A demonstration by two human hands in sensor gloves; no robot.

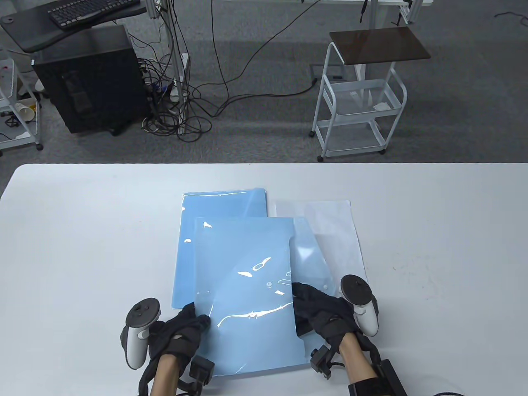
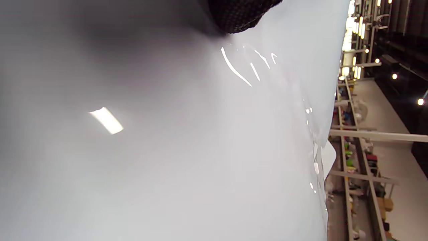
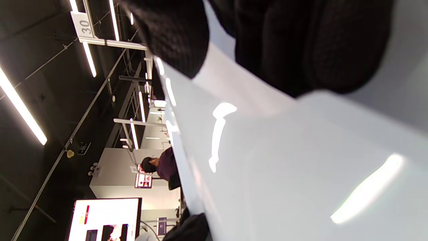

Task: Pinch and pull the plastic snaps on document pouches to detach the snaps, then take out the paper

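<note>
On the worktop [image 1: 82,231], the left hand [image 1: 177,330] pinches the top pouch [image 1: 247,288] steady; the right hand [image 1: 321,309] grips its flap [image 1: 307,255], likely to open it.

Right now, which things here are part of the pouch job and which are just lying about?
Job: top blue pouch, held by left hand and right hand; blue pouch underneath; white paper.
Lying about: white cart, keyboard, computer tower.
</note>
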